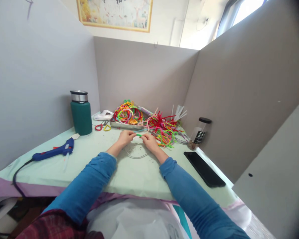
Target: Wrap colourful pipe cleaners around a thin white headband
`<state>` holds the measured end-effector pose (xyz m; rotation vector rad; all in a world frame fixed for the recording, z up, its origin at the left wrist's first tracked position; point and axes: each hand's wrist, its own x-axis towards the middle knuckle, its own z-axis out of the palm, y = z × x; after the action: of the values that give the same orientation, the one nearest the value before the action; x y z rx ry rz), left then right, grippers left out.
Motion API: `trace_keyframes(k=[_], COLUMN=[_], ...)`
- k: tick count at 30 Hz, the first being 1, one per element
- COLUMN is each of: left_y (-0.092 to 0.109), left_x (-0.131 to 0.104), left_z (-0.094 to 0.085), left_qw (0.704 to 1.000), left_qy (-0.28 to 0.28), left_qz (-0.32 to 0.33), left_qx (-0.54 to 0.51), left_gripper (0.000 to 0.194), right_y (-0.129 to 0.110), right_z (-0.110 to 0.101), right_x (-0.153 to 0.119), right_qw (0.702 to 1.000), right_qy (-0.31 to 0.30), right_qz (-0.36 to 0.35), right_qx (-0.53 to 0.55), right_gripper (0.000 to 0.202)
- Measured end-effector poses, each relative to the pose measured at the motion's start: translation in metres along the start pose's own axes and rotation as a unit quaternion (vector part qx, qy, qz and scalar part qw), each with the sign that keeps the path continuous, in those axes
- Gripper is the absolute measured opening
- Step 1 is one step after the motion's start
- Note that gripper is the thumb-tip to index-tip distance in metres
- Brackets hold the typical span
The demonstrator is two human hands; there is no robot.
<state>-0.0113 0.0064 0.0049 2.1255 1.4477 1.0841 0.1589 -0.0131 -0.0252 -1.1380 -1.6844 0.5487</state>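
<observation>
Between my two hands stretches a short piece of green pipe cleaner (139,135), pinched at both ends. My left hand (126,137) grips its left end with thumb and fingers. The right end is in the closed fingers of my right hand (149,141). A thin grey wire hoop (137,157) curves below, running from one hand to the other; where it meets the green piece is hidden by my fingers. Just behind my hands lies a heap of loose pipe cleaners (161,124), red, green, orange and pink.
A metal tray (126,126) holds colourful pipe-cleaner rings (127,113). Red-handled (98,127) and yellow-handled scissors (107,127) lie beside it. On the left are a green bottle (81,114) and a corded blue glue gun (53,152). A clear jar (201,131) and black phone (204,168) are right.
</observation>
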Motion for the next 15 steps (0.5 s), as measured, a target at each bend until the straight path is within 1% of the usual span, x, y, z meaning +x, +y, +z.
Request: trace_keyframes(k=[5, 9, 12, 15], left_y=[0.0024, 0.0034, 0.0017, -0.0011], left_x=[-0.0004, -0.0001, 0.0002, 0.0002], left_z=[-0.0003, -0.0004, 0.0002, 0.0006], left_qw=[1.0, 1.0, 0.999, 0.998], left_qy=[0.014, 0.02, 0.014, 0.006], left_qz=[-0.018, -0.021, -0.022, -0.031], left_qx=[-0.003, 0.0, -0.019, -0.047], left_gripper=[0.028, 0.03, 0.033, 0.034], right_y=[-0.0004, -0.0003, -0.0002, -0.0019], right_z=[0.0005, 0.001, 0.0003, -0.0024], right_x=[0.0009, 0.0018, 0.0011, -0.0009], right_qw=[1.0, 1.0, 0.999, 0.997], right_qy=[-0.002, 0.004, -0.003, -0.021], right_qz=[0.005, 0.012, 0.025, 0.044], right_qx=[0.01, 0.024, 0.042, 0.064], right_gripper=[0.021, 0.02, 0.02, 0.031])
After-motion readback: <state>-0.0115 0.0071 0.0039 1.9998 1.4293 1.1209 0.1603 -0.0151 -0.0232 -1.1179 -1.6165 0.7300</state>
